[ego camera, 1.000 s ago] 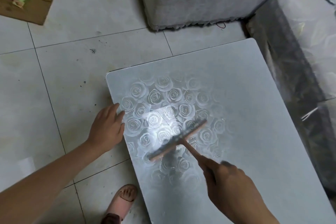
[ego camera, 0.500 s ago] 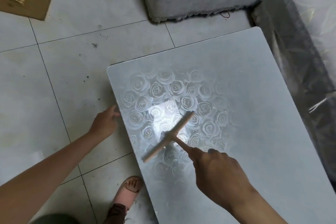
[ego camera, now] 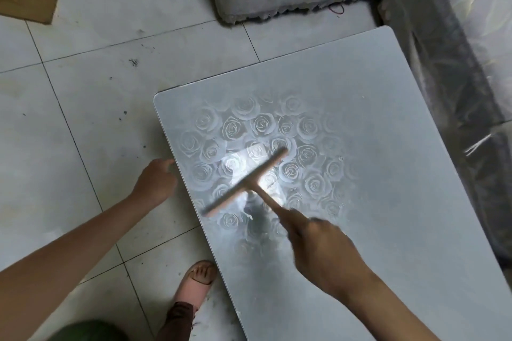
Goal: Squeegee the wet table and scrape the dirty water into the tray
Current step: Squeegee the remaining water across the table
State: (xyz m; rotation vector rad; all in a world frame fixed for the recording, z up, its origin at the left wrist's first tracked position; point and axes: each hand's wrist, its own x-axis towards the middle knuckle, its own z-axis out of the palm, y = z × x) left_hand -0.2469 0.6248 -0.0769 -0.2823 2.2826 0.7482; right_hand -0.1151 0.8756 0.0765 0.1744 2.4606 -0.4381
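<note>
Right hand [ego camera: 321, 249] fingers clamp the squeegee [ego camera: 246, 182] handle, blade ahead of them on the rose-patterned table [ego camera: 388, 119]; left hand [ego camera: 156, 180] fingers loosely curled, tips at its edge

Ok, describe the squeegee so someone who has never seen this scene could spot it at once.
Find the grey rose-patterned table filling the right half of the view. On its near-left part is a T-shaped squeegee, its handle gripped by the right hand. It is the only tool on the table: a tan bar slanting across the pattern.
</note>
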